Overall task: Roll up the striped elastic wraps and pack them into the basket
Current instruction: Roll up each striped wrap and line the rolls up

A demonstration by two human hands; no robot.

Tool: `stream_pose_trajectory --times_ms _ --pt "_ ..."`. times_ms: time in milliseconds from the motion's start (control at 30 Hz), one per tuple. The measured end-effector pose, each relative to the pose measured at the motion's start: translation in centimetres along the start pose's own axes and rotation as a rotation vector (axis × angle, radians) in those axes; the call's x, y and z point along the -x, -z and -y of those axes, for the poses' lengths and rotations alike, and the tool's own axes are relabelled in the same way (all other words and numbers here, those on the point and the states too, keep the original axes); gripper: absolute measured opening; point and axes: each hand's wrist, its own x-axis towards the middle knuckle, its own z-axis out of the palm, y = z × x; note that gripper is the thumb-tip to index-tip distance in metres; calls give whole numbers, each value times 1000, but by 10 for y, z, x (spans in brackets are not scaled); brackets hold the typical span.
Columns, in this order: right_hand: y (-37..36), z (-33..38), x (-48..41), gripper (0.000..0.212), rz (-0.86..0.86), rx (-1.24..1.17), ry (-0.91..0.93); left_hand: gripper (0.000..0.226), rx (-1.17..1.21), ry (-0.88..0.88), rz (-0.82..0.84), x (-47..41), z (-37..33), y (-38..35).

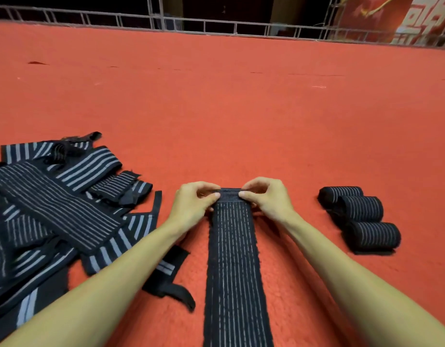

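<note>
A long black elastic wrap with thin grey stripes (pixel 233 266) lies flat on the red carpet, running from the bottom edge up to my hands. My left hand (pixel 193 205) pinches the left corner of its far end, and my right hand (pixel 266 199) pinches the right corner, with the end folded over between my thumbs and fingers. Three rolled wraps (pixel 361 219) lie side by side on the carpet to the right. No basket is in view.
A loose pile of unrolled striped wraps (pixel 58 209) covers the carpet at the left, with one strap end (pixel 171 276) reaching under my left forearm. Red carpet (pixel 229 108) stretches ahead to a metal railing (pixel 216 25) at the back.
</note>
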Motion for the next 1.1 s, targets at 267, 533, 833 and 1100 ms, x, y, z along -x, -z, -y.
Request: stream_pose_trajectory --times_ms 267,533,833,1100 --pt "-21 -25 -27 2 -137 240 139 19 -364 -141 -145 -30 26 -23" --pt "-26 -29 -30 10 -130 358 175 22 -417 -140 -173 -31 32 -26" --pt "-24 -13 -20 7 -79 336 162 5 -388 -176 -21 -21 23 -22" --pt "14 57 31 20 10 413 347 17 -402 -288 227 33 -51 19"
